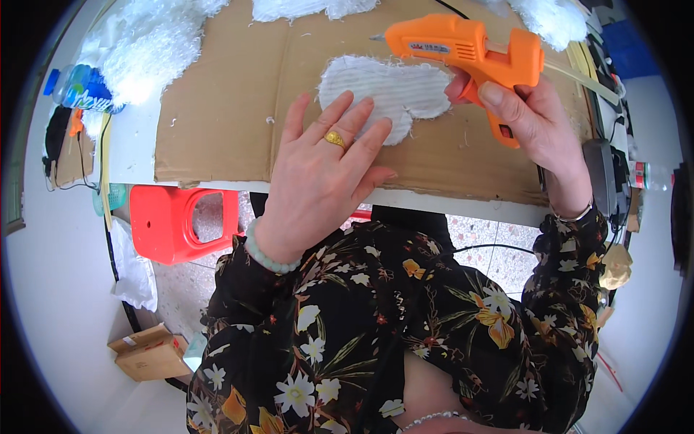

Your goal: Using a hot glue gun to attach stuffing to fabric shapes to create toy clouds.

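Observation:
My right hand (531, 119) is wrapped round the grip of an orange hot glue gun (448, 42), its pale nozzle pointing left over the cardboard. A glue stick (578, 78) juts from the gun's back end. Under the gun lies an irregular white fabric piece (383, 83) with frayed edges and faint ribs. My left hand (329, 155), fingers spread and palm down, rests at the near left side of this piece, its fingertips over the edge. Nothing shows in the left hand.
Brown cardboard (217, 116) covers the table. Fluffy white fibre (155, 50) is heaped at the far left beside a blue-labelled bottle (83, 88). Another white fabric piece (311, 7) lies at the far edge. A red stool (170, 224) stands below left; a clear bottle (654, 176) is at right.

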`<state>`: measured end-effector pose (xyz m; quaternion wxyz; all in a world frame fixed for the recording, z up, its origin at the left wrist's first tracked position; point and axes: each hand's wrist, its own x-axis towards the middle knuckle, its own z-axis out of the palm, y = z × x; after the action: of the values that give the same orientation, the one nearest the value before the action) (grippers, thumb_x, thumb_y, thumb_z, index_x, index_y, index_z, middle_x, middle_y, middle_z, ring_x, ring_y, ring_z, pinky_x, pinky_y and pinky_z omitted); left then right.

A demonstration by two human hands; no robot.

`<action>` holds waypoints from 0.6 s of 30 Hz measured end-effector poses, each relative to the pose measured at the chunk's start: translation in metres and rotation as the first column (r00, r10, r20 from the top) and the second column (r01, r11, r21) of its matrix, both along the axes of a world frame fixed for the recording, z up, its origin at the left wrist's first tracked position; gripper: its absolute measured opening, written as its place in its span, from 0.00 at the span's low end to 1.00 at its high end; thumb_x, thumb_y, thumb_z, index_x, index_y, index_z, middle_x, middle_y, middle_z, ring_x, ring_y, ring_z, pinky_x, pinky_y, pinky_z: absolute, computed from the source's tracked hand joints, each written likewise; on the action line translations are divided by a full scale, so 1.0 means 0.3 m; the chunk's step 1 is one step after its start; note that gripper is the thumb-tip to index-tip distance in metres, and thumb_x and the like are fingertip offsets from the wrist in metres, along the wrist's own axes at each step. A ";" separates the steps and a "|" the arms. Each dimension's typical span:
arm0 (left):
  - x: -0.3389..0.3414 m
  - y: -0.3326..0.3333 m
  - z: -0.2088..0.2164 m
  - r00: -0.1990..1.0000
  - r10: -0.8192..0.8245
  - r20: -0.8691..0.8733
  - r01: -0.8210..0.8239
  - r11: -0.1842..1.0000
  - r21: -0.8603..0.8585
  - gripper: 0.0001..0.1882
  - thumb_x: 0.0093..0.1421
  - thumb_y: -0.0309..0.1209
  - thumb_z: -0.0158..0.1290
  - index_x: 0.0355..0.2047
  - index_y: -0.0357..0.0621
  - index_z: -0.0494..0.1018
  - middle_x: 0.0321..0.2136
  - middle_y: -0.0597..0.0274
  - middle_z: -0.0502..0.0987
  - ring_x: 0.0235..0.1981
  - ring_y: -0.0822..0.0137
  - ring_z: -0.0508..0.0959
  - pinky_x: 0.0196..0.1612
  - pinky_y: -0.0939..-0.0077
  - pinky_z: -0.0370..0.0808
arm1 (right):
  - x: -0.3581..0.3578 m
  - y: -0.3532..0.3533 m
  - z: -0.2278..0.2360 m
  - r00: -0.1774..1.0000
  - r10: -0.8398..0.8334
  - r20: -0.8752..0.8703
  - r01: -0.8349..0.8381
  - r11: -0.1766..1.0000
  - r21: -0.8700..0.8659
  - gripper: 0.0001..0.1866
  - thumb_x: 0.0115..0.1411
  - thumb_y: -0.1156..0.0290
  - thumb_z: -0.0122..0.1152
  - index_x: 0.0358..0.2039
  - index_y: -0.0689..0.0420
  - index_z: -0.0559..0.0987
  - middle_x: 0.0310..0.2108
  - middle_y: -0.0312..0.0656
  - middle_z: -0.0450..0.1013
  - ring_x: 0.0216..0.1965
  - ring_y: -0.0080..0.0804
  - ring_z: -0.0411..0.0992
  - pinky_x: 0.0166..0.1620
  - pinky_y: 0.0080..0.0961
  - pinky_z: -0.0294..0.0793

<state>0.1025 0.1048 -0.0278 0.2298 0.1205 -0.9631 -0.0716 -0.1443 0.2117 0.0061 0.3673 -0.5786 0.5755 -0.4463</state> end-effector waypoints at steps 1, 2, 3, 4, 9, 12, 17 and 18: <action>0.004 0.001 0.003 1.000 -0.003 0.020 0.003 1.000 0.010 0.25 0.49 0.38 0.62 0.47 0.44 0.71 0.47 0.53 0.75 0.51 0.53 0.73 0.59 0.45 0.58 | -0.004 0.004 0.003 1.000 -0.001 -0.001 0.001 1.000 -0.001 0.22 0.66 0.62 0.50 0.55 0.63 0.68 0.40 0.40 0.75 0.43 0.27 0.71 0.47 0.22 0.68; 0.007 0.002 0.006 0.999 -0.005 0.041 0.004 1.000 0.021 0.26 0.50 0.39 0.62 0.48 0.44 0.71 0.47 0.53 0.75 0.51 0.53 0.73 0.59 0.44 0.58 | -0.012 0.011 0.005 1.000 0.007 -0.031 -0.006 0.999 0.050 0.22 0.66 0.63 0.50 0.56 0.62 0.68 0.40 0.39 0.75 0.40 0.24 0.71 0.43 0.20 0.68; 0.009 0.002 0.006 0.999 -0.003 0.040 0.003 1.000 0.019 0.26 0.50 0.39 0.62 0.48 0.44 0.71 0.47 0.53 0.75 0.51 0.53 0.73 0.59 0.44 0.58 | -0.015 0.013 0.008 0.998 0.018 -0.060 -0.012 0.995 0.101 0.21 0.66 0.64 0.51 0.56 0.61 0.68 0.40 0.38 0.75 0.36 0.21 0.70 0.40 0.18 0.69; 0.007 0.002 0.001 0.999 -0.008 0.040 0.007 1.000 0.013 0.26 0.50 0.39 0.62 0.48 0.44 0.71 0.47 0.53 0.75 0.51 0.53 0.73 0.59 0.43 0.57 | -0.007 0.011 0.010 0.998 0.023 -0.061 -0.016 0.995 0.100 0.21 0.66 0.64 0.51 0.56 0.61 0.68 0.40 0.38 0.75 0.36 0.21 0.70 0.40 0.18 0.69; 0.001 0.004 -0.002 0.999 -0.009 0.050 0.009 1.000 0.010 0.27 0.50 0.41 0.61 0.48 0.45 0.71 0.47 0.54 0.75 0.51 0.53 0.73 0.58 0.40 0.57 | 0.032 -0.017 -0.007 0.982 0.058 -0.178 -0.022 0.980 0.198 0.20 0.64 0.65 0.55 0.55 0.59 0.70 0.38 0.33 0.74 0.23 0.11 0.61 0.28 0.11 0.62; 0.009 0.009 0.001 0.997 0.031 0.073 -0.031 0.999 0.010 0.27 0.51 0.44 0.59 0.50 0.48 0.71 0.50 0.60 0.74 0.54 0.57 0.72 0.61 0.45 0.55 | 0.042 -0.026 0.007 0.973 0.078 -0.219 -0.020 0.967 0.255 0.20 0.65 0.65 0.54 0.54 0.60 0.70 0.37 0.33 0.74 0.25 0.12 0.62 0.29 0.12 0.63; 0.006 0.007 -0.012 0.999 0.027 0.037 -0.028 0.999 0.034 0.26 0.51 0.45 0.60 0.49 0.47 0.72 0.49 0.61 0.74 0.53 0.58 0.72 0.61 0.46 0.55 | 0.028 -0.031 -0.016 0.966 0.078 -0.248 -0.044 0.989 0.142 0.20 0.65 0.65 0.54 0.55 0.61 0.69 0.36 0.34 0.74 0.30 0.15 0.66 0.33 0.13 0.66; 0.007 0.007 -0.011 0.999 0.029 0.036 -0.030 0.999 0.037 0.26 0.51 0.45 0.60 0.49 0.47 0.72 0.49 0.61 0.74 0.53 0.58 0.72 0.61 0.46 0.55 | 0.029 -0.030 -0.013 0.966 0.081 -0.245 -0.044 0.987 0.154 0.21 0.65 0.66 0.54 0.55 0.61 0.68 0.36 0.35 0.74 0.33 0.17 0.67 0.36 0.15 0.67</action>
<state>0.1045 0.1069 -0.0312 0.2116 0.1403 -0.9636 -0.0839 -0.1356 0.2026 0.0021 0.3471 -0.6195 0.6300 -0.3143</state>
